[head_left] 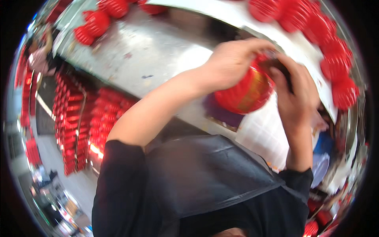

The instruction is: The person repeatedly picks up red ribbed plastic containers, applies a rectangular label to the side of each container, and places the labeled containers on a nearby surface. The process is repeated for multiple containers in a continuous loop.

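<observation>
Head view: a red ribbed ball (246,94) with a golden band down its side sits near the front of a pale desk (134,55), and everything here is placed from this ball. It is round and glossy, with shallow curved ridges, and a flat purple piece (233,116) shows just below it.

The left hand (233,63) reaches over the ball's upper left, fingers bent at the top. The right hand (298,89) curls beside its upper right, thumb and fingers near the top, around something dark and too blurred to name. Motion blur hides the fingertips, so I cannot tell whether either grasp is closed.

Containers: to the ball's lower right, beyond the right forearm, is a pale, smooth-rimmed tub (320,170); its contents cannot be made out. Next to the tub is a patch of strong blue (324,144).

Right below the ball lies a white sheet (262,136) with a faint grid. Beyond the ball, a smooth white strip (294,43) borders a curved row of red ribbed globes (335,65). More globes (96,23) cluster far to its upper left. Left of the ball, past the desk edge, shiny red pieces (71,122) stand in dense stacked rows. Nearer the wearer than the ball, a dark, creased apron (213,170) spreads.
</observation>
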`<move>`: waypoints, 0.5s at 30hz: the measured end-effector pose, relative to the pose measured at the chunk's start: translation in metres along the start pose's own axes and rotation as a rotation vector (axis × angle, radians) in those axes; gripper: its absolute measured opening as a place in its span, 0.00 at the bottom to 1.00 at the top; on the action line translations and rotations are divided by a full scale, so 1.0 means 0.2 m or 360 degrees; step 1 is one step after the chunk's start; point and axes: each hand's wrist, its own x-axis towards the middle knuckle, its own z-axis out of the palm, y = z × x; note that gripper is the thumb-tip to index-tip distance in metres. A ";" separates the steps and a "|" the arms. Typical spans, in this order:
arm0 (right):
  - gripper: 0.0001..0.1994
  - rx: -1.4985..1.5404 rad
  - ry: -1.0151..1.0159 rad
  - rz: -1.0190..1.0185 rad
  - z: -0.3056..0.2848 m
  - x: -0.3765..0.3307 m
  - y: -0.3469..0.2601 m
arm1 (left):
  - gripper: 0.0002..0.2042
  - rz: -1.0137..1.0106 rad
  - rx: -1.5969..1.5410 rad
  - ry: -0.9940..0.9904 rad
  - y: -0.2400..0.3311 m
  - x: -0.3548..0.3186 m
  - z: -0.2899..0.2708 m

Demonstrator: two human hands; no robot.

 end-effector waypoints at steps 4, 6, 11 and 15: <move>0.12 0.0226 -0.0019 0.0347 -0.02 -0.12 -0.02 | 0.14 0.0162 0.0478 -0.0106 0.04 0.07 -0.03; 0.13 0.0080 0.0039 0.0399 0.00 -0.18 0.02 | 0.16 0.0227 0.0695 -0.0101 0.09 0.08 -0.04; 0.15 0.0806 0.0212 0.0956 0.00 -0.32 0.11 | 0.11 0.0197 0.0994 -0.0234 0.22 0.02 -0.10; 0.17 0.0127 0.0103 0.0814 -0.03 -0.29 0.13 | 0.09 0.0404 0.0909 0.0031 0.25 -0.26 -0.25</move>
